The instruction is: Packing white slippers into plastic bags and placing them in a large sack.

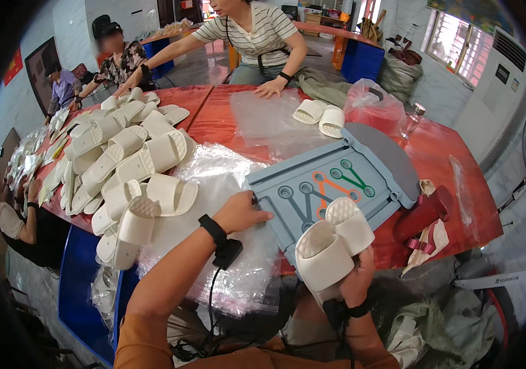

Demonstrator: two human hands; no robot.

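Observation:
My right hand [359, 277] grips a pair of cream-white slide slippers [319, 257] from their right side, holding them over the near edge of a grey-blue plastic board [303, 170]. The board lies tilted on the red table and has recessed dumbbell-shaped patterns in grey, orange and green. My left hand [238, 212] is closed at the board's left edge, its thumb pointing right; some of its fingers are hidden. Beneath my left forearm lie clear plastic bags [223, 166]. To the left rises a large heap of similar slippers [129, 165].
Across the red table [210, 126], a person in a striped shirt [257, 37] rests one hand on plastic sheets and reaches toward the heap. Another slipper pair [321, 117], a red-filled bag [370, 107], a glass bottle [413, 119] and a dark-red cylinder [424, 214] stand around the board.

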